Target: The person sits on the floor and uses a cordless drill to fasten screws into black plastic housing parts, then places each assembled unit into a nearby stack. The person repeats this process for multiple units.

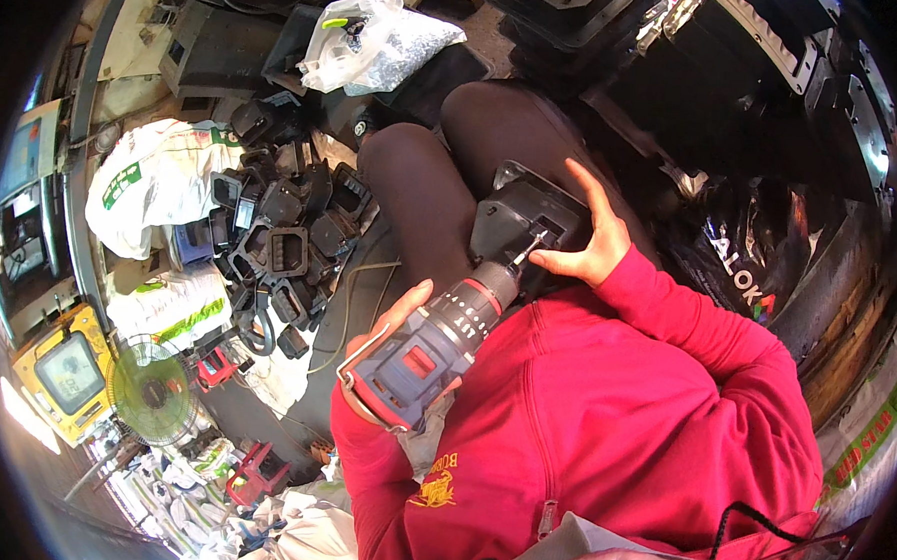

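Note:
My left hand [391, 316] is closed round a cordless drill [436, 345] with a grey and red body. The drill is tilted, and its bit points up and right at a black box-shaped housing [521, 215] on my lap. The housing has a flanged rim and a recess where the bit's tip sits. My right hand [602, 242] holds the housing's right side, the index finger stretched along it and the thumb close to the bit tip. Whether the thumb touches the bit or a screw I cannot tell.
Black housings and frames [280, 238] lie piled at the left beside white sacks [163, 177]. A clear plastic bag of small metal parts [378, 52] sits beyond my knees. A yellow scale [69, 369] and a fan [153, 390] stand far left. Black bags [740, 253] are at the right.

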Motion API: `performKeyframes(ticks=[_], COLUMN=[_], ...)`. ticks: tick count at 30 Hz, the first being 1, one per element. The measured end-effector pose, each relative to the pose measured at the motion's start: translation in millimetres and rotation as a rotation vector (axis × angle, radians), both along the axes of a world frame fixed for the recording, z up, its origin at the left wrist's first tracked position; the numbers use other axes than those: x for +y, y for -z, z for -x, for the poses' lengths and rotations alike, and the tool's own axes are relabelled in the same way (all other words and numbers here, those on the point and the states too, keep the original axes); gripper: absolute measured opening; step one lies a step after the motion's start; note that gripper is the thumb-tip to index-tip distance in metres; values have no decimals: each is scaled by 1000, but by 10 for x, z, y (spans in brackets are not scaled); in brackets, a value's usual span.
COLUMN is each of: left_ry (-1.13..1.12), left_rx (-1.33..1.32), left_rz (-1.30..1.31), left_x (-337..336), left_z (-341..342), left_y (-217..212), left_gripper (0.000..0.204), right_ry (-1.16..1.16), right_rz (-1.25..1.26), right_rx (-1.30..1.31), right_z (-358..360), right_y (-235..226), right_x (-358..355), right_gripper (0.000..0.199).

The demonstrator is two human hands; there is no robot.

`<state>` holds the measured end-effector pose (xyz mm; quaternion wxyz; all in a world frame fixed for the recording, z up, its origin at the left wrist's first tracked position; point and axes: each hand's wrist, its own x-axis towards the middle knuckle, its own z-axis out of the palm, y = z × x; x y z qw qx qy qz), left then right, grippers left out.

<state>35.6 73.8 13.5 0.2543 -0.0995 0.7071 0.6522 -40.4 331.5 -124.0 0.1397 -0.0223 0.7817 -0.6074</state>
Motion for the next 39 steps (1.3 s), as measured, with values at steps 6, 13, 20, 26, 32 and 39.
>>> performKeyframes(ticks=[6,13,20,26,32,39], left_ry=[298,15,44,345,501,256], left_rx=[109,-174,-241,213,390,-32], left_rz=[240,178,247,532,713,438], left_x=[-6,41,87,257,392,259], left_z=[102,78,163,323,356,177], left_y=[10,155,74,-73,-209,239], left_gripper=[76,85,79,68,70,67], right_ry=[-146,-162,-160,-183,-219,-241], right_rz=[96,124,178,168,170,186], right_rx=[-117,-50,-102,-80,-86,-193], right_z=[75,110,119,112,120,112], right_y=[-2,7,-19,-4,-3,73], right_x=[59,62,95,125,113,127], right_gripper=[88,86,87,88,88,89])
